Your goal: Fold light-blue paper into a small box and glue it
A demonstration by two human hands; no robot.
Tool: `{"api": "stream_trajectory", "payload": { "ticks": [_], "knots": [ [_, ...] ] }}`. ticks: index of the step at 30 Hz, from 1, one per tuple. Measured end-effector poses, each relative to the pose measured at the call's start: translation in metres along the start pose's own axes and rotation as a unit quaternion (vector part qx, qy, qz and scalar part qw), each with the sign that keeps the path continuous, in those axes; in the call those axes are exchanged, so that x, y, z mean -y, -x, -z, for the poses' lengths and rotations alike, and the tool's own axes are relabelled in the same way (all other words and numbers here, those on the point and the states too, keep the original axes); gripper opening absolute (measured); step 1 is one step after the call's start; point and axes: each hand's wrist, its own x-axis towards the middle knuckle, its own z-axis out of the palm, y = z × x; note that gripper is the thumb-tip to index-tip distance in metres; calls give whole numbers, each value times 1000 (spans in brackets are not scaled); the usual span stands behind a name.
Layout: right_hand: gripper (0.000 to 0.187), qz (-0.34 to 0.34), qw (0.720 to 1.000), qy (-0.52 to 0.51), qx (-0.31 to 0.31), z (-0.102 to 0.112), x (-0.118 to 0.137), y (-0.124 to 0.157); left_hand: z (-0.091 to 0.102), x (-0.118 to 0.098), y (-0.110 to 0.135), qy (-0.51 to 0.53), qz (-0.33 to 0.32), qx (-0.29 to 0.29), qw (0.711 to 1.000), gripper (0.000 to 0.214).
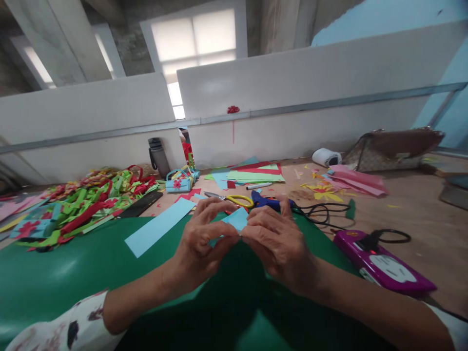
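In the head view, the left hand (pixel 204 236) and the right hand (pixel 278 243) pinch a small piece of blue paper (pixel 239 219) with their fingers, above the green mat (pixel 69 265). A long blue strip (pixel 158 229) lies near the left hand, and scissors (pixel 241 200) and a glue gun (pixel 268 201) lie behind.

Left hand (pixel 204 236) and right hand (pixel 280 241) pinch close together — fingertips nearly meeting.
The left forearm (pixel 141 295) slants up from the lower left and the right forearm (pixel 351 295) from the lower right, both angling inward. The left thumb (pixel 222 247) and index finger (pixel 217 229) press toward each other, other fingers curled above. The right hand shows its back, its fingers (pixel 263 220) bent leftward — one finger (pixel 285 207) sticks up at the far side.
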Motion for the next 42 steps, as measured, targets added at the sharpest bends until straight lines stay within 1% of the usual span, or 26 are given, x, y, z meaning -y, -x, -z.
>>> {"api": "stream_trajectory", "payload": {
  "ticks": [4,9,12,15,18,23,26,30,36,42],
  "knots": [
    [15,18,1000,23,7,-1,-3,2,0,-1,-1,-27,-15,7,1000,13],
    [22,32,998,48,10,-4,-5,2,1,-2,-1,-110,-35,61,991,14],
    [21,35,997,61,14,-4,-5,-1,2,-1,0,-108,-34,53,992,17],
    [18,24,997,62,27,-2,-6,-3,2,2,-1,-88,-20,29,996,18],
    [18,14,997,59,37,-1,-7,-3,1,4,-1,-73,-11,17,997,18],
    [17,24,997,62,27,-4,-9,0,-1,7,-1,-104,-16,25,994,16],
    [17,32,997,65,23,-6,-9,1,-3,7,0,-99,-23,40,994,17],
    [17,50,996,62,28,-5,-7,0,-3,4,1,-94,-23,47,994,18],
    [16,51,997,60,26,-2,-6,0,2,5,1,-88,-30,37,995,16],
    [16,40,996,72,31,0,-11,-1,14,7,1,-103,-23,33,994,15]
  ]
}}
